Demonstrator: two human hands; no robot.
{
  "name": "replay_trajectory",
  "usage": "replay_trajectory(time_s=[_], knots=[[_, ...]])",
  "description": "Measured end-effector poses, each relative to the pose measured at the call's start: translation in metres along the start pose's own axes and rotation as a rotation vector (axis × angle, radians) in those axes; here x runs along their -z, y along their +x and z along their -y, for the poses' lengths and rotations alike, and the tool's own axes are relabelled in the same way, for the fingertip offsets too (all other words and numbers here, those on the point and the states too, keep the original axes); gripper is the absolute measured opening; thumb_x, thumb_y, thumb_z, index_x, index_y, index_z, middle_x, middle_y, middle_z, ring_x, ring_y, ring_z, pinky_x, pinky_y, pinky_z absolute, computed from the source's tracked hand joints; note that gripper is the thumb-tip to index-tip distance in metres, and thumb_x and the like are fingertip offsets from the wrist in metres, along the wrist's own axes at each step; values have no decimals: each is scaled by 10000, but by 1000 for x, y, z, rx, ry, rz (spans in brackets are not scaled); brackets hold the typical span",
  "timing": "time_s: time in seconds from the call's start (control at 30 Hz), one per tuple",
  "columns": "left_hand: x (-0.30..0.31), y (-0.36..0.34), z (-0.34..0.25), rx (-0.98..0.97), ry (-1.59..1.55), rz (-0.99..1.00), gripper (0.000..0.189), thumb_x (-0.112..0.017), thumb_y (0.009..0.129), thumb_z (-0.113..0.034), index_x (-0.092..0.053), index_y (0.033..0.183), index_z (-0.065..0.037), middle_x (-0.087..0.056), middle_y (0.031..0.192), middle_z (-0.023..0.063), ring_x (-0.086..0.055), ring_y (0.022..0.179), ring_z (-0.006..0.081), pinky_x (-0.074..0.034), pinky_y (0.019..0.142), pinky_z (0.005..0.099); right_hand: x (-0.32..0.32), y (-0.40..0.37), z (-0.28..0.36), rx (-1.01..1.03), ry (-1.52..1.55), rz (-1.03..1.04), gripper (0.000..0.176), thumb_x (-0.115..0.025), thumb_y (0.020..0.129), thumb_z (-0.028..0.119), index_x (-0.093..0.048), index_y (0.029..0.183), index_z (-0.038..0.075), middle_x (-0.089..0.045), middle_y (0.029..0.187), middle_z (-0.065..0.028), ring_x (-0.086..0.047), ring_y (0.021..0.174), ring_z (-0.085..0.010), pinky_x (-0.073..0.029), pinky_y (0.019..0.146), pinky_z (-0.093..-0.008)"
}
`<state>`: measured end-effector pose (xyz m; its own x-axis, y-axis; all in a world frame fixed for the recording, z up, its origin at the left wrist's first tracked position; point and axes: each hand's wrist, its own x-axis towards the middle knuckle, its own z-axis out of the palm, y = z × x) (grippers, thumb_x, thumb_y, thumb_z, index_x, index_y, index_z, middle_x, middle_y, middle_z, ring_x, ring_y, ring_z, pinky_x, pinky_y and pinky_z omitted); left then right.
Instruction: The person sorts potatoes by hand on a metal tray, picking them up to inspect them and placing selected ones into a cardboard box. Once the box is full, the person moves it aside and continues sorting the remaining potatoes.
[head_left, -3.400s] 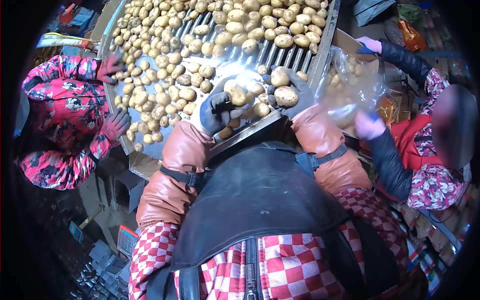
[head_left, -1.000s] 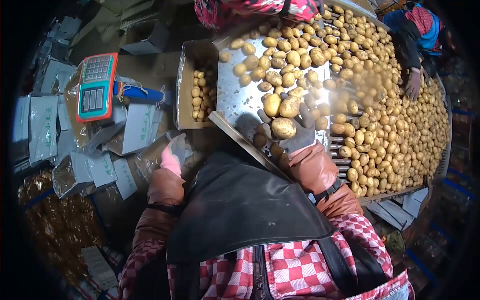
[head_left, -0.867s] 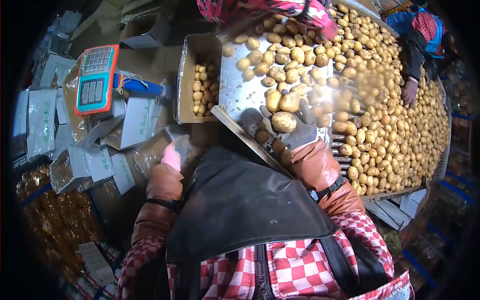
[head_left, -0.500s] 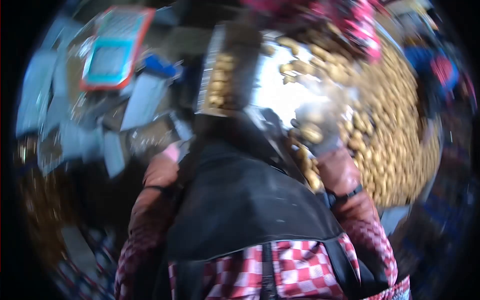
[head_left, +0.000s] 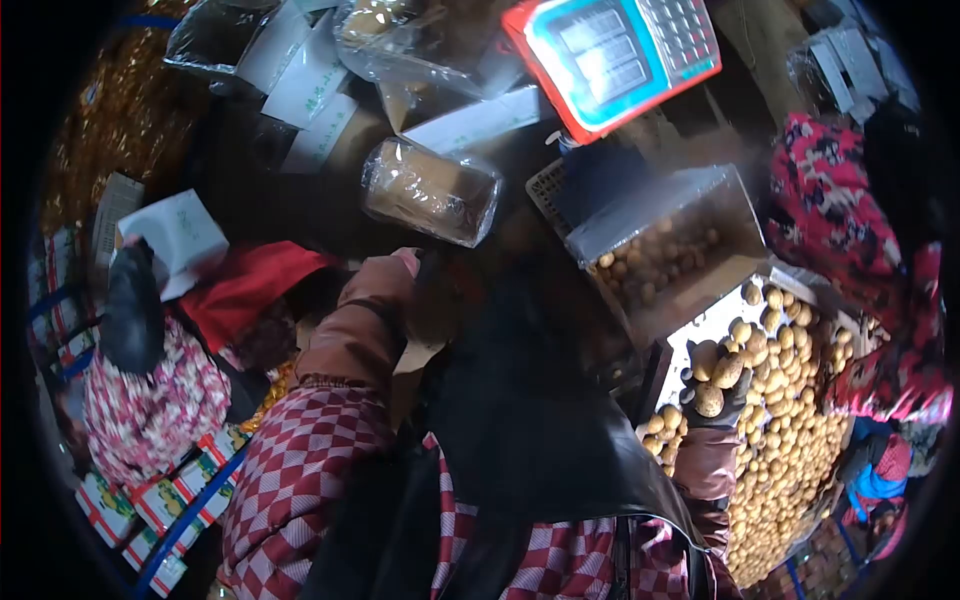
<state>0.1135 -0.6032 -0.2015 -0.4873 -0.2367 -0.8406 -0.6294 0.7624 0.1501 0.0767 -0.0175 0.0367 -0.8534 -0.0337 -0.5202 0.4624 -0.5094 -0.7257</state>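
Note:
My right hand point(head_left: 733, 402), in a dark glove, is cupped against a few larger brown round fruits or potatoes point(head_left: 727, 372) at the edge of a big heap point(head_left: 790, 430). Bright white surface point(head_left: 682, 350) shows beside it. My left hand point(head_left: 428, 285) hangs below a plastic-lined carton point(head_left: 430, 190); it is dark there, and its fingers cannot be made out. Between my hands and farther forward, an open lined box point(head_left: 690, 300) holds several of the same brown pieces point(head_left: 655, 258).
A red and blue scale point(head_left: 610, 60) stands at the top. White cartons and clear plastic point(head_left: 310, 90) lie at the upper left. One person point(head_left: 150, 400) is at the left near a white box point(head_left: 180, 240); another in pink patterned clothing point(head_left: 840, 200) is at the right.
My view has swung left, so the scale and lined box appear farther right and a person now shows at the left. My right hand remains by the heap with brown pieces.

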Motion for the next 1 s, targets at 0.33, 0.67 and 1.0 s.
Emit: replay_trajectory(time_s=[0.33, 0.67, 1.0], knots=[[-80, 51, 63, 71, -175, 3, 318, -656, 933, -367, -746, 1044, -83, -728, 939, 136, -667, 862, 261, -510, 784, 431, -1, 41, -39, -31, 127, 559, 394, -480, 992, 500, -622, 999, 132, -588, 941, -148, -571, 794, -293, -495, 611, -406], [-120, 55, 53, 83, -641, -31, 258, -710, 925, -324, -761, 965, -74, -694, 811, 53, -631, 718, 186, -506, 692, 388, 70, 51, -59, -137, -19, 228, 716, -543, 895, 656, -553, 1283, 54, -628, 1200, -194, -651, 876, -336, -551, 592, -432], [-119, 49, 52, -25, 137, 38, 378, -658, 888, -418, -719, 1173, -179, -692, 1186, 98, -641, 1086, 275, -478, 937, 400, 61, 39, -90, 14, 234, 231, 508, -495, 987, 482, -567, 1245, 51, -645, 1177, -163, -655, 1003, -315, -580, 794, -443]])
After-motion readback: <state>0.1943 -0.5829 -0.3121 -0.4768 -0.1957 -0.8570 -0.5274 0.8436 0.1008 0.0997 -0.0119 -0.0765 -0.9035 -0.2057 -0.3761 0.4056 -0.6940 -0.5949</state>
